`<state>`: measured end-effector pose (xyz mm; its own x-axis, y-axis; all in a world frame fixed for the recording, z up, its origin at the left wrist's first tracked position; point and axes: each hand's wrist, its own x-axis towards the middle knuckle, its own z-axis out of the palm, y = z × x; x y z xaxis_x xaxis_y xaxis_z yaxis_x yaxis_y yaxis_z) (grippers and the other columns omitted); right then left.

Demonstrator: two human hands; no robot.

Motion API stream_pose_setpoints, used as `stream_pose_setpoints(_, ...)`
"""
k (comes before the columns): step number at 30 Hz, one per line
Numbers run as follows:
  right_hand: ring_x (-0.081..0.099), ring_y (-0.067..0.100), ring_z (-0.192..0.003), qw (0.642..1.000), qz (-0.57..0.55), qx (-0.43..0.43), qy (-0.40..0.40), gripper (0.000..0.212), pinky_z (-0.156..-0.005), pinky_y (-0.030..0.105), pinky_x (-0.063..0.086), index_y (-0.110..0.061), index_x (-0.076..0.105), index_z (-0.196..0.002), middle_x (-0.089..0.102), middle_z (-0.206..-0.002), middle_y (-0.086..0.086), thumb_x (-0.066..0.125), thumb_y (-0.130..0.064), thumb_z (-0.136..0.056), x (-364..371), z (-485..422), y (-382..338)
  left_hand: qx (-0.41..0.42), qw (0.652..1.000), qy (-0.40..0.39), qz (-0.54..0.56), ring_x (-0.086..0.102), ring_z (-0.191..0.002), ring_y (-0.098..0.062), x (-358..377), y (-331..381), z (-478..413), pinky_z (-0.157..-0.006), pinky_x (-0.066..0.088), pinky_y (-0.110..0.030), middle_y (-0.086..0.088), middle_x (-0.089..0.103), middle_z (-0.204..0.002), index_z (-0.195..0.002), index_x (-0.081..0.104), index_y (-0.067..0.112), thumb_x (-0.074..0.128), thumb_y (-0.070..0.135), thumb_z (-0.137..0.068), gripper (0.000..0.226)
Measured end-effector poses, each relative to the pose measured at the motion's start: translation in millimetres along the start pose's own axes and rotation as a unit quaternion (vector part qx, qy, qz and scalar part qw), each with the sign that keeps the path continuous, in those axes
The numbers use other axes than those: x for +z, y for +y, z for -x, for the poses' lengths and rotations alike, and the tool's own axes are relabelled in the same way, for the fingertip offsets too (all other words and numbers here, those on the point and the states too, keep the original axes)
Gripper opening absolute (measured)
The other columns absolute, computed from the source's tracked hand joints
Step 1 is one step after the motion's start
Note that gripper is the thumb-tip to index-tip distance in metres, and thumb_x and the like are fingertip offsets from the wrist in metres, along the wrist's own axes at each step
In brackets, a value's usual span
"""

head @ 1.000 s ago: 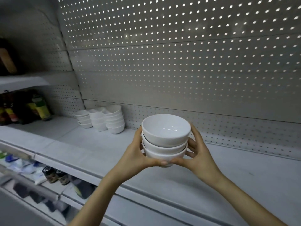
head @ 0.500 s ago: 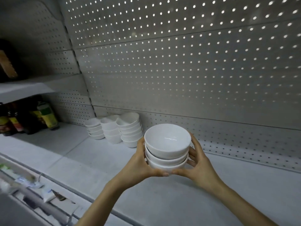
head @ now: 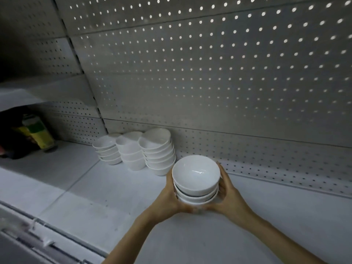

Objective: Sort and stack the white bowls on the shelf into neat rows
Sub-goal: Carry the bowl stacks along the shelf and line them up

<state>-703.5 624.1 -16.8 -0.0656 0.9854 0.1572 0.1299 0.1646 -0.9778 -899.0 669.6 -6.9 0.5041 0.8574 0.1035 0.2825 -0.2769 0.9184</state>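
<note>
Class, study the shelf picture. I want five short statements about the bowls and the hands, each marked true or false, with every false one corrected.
1. The left hand and the right hand together hold one stack of white bowls. True.
2. The held stack has five bowls. False: three bowls show.
3. Three more bowl stacks stand on the shelf by the perforated back panel. True.
4. The held stack is left of those stacks. False: it is to their right.
5. The top held bowl contains food. False: it is empty.
</note>
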Motion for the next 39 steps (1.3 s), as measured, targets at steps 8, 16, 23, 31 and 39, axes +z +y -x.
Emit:
stream_pose_setpoints(8, 0.043, -0.006, -0.126, 0.999, 0.034, 0.029, 0.017, 0.115, -0.096, 0.017, 0.044, -0.049, 0.018, -0.137, 0.043, -0.132, -0.037, 0.091, -0.03, -0.05, 19, -18, 13, 0.015, 1.0, -0.021, -0.005, 0.031, -0.132, 0.013, -20, -34, -18, -0.101, 0.029, -0.005, 0.02, 0.026, -0.148, -0.14, 0.012, 0.037, 0.091, 0.024, -0.058, 0.116)
stream_pose_setpoints(16, 0.042, 0.005, -0.13, 0.997, 0.066, 0.025, 0.041, 0.118, -0.102, 0.027, 0.043, -0.037, 0.019, -0.143, 0.041, -0.141, -0.022, 0.091, -0.02, -0.052, 24, -33, 16, 0.043, 0.998, 0.016, 0.052, 0.035, -0.129, 0.015, -19, -32, -25, -0.099, 0.033, -0.006, 0.031, 0.031, -0.141, -0.135, 0.018, 0.045, 0.078, 0.021, -0.077, 0.086)
stream_pose_setpoints(23, 0.039, -0.009, -0.125, 0.998, 0.038, 0.048, 0.021, 0.109, -0.093, 0.012, 0.043, -0.039, 0.013, -0.144, 0.033, -0.14, -0.025, 0.085, -0.02, -0.064, 24, -40, 3, 0.015, 0.992, 0.066, 0.102, 0.03, -0.113, 0.034, -9, -45, -10, -0.079, 0.035, 0.005, 0.036, 0.026, -0.135, -0.141, 0.018, 0.038, 0.064, 0.018, -0.088, 0.073)
stream_pose_setpoints(31, 0.045, -0.016, -0.109, 0.994, 0.018, 0.047, 0.097, 0.072, -0.079, 0.003, 0.042, -0.034, 0.036, -0.132, 0.044, -0.129, -0.022, 0.074, -0.02, -0.073, 25, -45, 1, 0.019, 0.985, 0.132, 0.11, 0.039, -0.112, 0.023, -3, -41, -20, -0.079, 0.037, 0.003, 0.031, 0.039, -0.128, -0.137, 0.029, 0.032, 0.069, 0.012, -0.084, 0.07)
stream_pose_setpoints(39, 0.048, -0.013, -0.104, 0.99, 0.018, 0.056, 0.13, 0.07, -0.078, 0.005, 0.045, -0.034, 0.035, -0.131, 0.045, -0.12, -0.029, 0.075, -0.016, -0.076, 24, -59, 1, 0.019, 0.986, 0.148, 0.08, 0.043, -0.118, 0.004, -3, -43, -40, -0.09, 0.033, 0.003, 0.024, 0.044, -0.132, -0.138, 0.033, 0.03, 0.068, 0.019, -0.085, 0.064)
